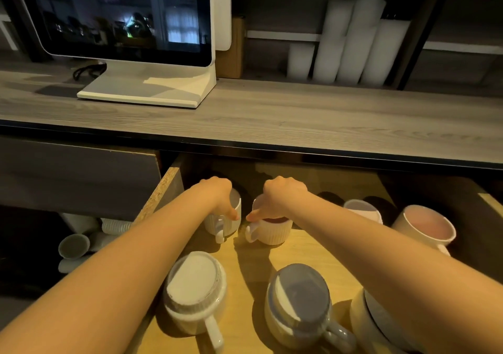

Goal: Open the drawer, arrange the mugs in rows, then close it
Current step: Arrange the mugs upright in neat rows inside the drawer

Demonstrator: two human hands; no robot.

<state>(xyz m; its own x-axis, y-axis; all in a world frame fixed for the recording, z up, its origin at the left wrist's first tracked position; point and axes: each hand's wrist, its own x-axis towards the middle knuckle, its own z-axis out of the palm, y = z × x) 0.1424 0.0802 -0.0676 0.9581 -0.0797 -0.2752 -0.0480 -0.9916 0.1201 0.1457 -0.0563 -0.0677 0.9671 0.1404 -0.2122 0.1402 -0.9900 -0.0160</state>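
The drawer [166, 187] stands pulled open under the counter, its wooden floor holding several white mugs. My left hand [217, 193] grips the rim of a ribbed white mug [231, 224] at the back left, handle facing me. Beside it, my right hand [283, 195] grips the rim of a second ribbed mug [272, 233], whose handle points left. Near the front stand a white mug [194, 291], a grey-blue mug [299, 302] and another white one [373, 323] partly under my right arm. Two more mugs [362, 210] [424, 225] sit at the back right.
A grey wood counter [272, 114] overhangs the drawer's back, carrying a white monitor [122, 26] on its stand. Stacks of white cups [351, 43] stand on the shelf behind. Left of the drawer, lower down, lie white cups and a ribbed tube [81, 242].
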